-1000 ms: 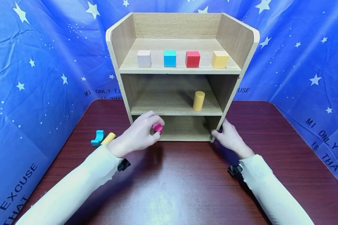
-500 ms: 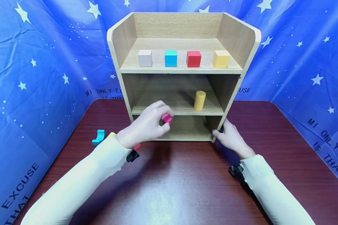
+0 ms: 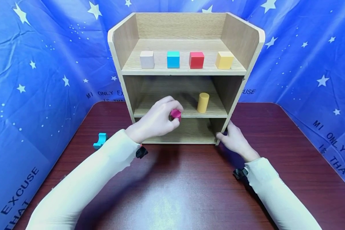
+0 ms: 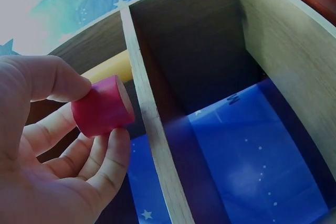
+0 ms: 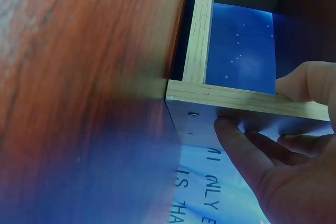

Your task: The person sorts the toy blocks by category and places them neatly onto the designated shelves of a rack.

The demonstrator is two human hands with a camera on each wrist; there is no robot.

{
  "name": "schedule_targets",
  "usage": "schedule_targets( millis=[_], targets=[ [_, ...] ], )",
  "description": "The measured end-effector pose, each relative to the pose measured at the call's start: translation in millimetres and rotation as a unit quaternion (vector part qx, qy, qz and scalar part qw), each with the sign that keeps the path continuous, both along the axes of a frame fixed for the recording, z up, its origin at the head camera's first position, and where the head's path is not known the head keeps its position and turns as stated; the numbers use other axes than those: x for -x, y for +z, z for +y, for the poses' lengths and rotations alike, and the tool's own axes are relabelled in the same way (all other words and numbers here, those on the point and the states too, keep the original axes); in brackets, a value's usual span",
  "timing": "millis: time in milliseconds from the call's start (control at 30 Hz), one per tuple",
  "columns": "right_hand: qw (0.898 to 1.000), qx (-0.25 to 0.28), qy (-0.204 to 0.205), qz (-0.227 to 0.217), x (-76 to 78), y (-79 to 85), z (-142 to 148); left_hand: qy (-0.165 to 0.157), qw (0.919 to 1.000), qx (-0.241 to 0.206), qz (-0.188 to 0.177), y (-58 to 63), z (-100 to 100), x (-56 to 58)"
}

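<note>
My left hand (image 3: 158,118) pinches a short pinkish-red cylinder block (image 4: 102,106) between thumb and fingers. It hovers at the front of the wooden shelf unit (image 3: 172,73), level with the middle board's edge and apart from it in the left wrist view. To the right of that hand, a yellow cylinder block (image 3: 203,103) stands upright on the middle board. My right hand (image 3: 236,142) grips the lower right side panel (image 5: 252,99), its thumb on the inner face and its fingers on the outer one.
On the top board a whitish cube (image 3: 147,60), a blue cube (image 3: 173,60), a red cube (image 3: 196,60) and a yellow cube (image 3: 224,60) stand in a row. A turquoise arch block (image 3: 100,141) lies on the dark red table (image 3: 207,191), left of my left sleeve (image 3: 103,169).
My left hand has carried the red cylinder right and upward, from the bottom opening to the middle board's edge. My left sleeve now covers the yellow cylinder on the table. My right hand stays put.
</note>
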State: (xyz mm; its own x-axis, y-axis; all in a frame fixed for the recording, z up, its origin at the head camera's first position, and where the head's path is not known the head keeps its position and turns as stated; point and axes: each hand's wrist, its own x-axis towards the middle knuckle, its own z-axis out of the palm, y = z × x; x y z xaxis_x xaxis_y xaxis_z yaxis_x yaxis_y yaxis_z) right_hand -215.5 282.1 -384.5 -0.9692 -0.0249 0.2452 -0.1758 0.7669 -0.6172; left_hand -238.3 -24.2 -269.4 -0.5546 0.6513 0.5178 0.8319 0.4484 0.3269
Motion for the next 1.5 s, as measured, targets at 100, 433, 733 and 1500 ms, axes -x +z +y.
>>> schedule_targets(
  millis=[100,433,733,1500],
  targets=[
    [1.000,0.001,0.000,0.000,-0.2,-0.1,0,0.001,1.0000,-0.004,0.001,1.4,3,4.1],
    [1.000,0.001,0.001,-0.003,0.0,-0.5,0,0.011,0.9997,-0.006,-0.020,3.3,10,16.3],
    [1.000,0.000,0.001,-0.003,0.4,-1.4,1,0.008,0.9995,-0.013,-0.027,3.1,21,25.7],
    [1.000,-0.001,0.005,-0.007,1.0,-2.7,1,0.038,0.9979,-0.008,-0.051,-2.4,31,40.4]
  ],
)
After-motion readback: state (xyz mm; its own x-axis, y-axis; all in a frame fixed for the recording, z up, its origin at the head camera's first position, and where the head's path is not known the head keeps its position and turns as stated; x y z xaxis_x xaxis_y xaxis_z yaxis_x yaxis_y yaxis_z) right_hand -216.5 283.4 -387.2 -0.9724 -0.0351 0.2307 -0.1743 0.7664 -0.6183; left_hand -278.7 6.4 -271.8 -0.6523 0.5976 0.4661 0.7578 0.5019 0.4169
